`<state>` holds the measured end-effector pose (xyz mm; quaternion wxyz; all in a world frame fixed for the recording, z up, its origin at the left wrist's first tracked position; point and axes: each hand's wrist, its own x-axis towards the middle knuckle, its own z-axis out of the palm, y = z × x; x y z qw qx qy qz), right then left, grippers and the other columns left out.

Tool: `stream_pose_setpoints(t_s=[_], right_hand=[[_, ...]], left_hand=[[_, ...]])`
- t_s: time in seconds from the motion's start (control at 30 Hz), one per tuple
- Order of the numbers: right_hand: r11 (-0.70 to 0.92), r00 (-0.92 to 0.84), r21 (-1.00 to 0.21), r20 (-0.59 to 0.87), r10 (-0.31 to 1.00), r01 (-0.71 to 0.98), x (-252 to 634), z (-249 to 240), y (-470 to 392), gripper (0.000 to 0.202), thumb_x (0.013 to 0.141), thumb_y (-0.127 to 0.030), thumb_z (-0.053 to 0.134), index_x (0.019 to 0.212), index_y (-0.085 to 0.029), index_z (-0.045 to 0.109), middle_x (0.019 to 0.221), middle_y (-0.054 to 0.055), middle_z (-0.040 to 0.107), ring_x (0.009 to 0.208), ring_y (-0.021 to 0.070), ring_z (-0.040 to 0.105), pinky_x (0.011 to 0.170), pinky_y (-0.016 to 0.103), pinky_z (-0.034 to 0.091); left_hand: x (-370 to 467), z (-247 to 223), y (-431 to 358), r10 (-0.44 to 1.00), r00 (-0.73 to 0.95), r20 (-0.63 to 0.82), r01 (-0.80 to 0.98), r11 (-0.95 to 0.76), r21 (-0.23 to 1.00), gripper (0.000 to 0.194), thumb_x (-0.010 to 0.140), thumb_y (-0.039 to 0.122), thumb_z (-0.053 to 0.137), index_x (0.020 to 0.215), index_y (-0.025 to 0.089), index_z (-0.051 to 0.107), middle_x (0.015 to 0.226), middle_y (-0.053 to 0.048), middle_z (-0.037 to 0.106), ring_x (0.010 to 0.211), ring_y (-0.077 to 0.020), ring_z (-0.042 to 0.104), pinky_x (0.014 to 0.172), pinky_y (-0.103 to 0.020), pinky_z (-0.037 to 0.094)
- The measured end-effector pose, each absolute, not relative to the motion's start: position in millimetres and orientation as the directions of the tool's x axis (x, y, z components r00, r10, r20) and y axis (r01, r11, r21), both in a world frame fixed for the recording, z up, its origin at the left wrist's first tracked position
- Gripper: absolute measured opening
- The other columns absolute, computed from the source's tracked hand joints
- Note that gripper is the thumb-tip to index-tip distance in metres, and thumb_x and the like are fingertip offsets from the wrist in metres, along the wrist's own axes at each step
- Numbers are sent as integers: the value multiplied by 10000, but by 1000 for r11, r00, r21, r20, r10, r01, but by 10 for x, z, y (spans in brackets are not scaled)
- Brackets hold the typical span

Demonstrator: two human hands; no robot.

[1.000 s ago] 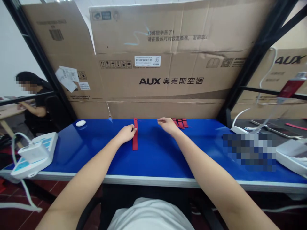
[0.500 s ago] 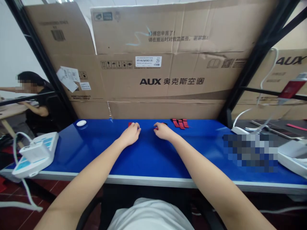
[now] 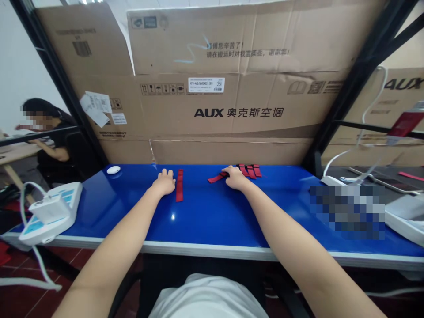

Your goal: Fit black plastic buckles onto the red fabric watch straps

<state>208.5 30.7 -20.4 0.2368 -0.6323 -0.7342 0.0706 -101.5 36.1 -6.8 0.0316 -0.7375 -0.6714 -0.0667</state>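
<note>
A red strap lies lengthwise on the blue table, its long side pointing toward me. Just left of it is my left hand, fingers a little apart, holding nothing and not gripping the strap. My right hand has its fingers closed on a second red strap, whose free end sticks out to the left along the tabletop; the rest is hidden under the hand. Right behind that hand, several red straps with black ends lie side by side near the back edge.
Cardboard walls off the back of the blue table. At left stand a white power strip with a plugged-in adapter and a small white round object. Cables and a blurred patch are at right. A person sits far left.
My left hand has moved left, off the strap now lying in full view. My right hand has shifted right toward the other straps, with a red strap showing from under it.
</note>
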Motion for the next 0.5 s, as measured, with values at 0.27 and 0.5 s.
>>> stream_pose_setpoints(t_s=[0.27,0.5], right_hand=[[288,-161,-448,302,940,846,2049,-224,316,236,770,-159,663,1004,-164,694,1106,121,587,953,208,576,864,307,456],[349,-243,-675,251,937,650,1912,-190,254,273,561,-189,817,772,-188,643,720,-16,611,652,128,548,626,250,420]], left_hand=[[-782,11,171,914,237,331,966,-258,21,360,926,384,424,1182,162,545,1282,-202,482,1223,-388,414,957,-510,363],[-280,-125,36,715,591,374,693,-687,219,492,845,512,595,1225,201,574,1195,-125,575,1142,-320,499,974,-464,385]])
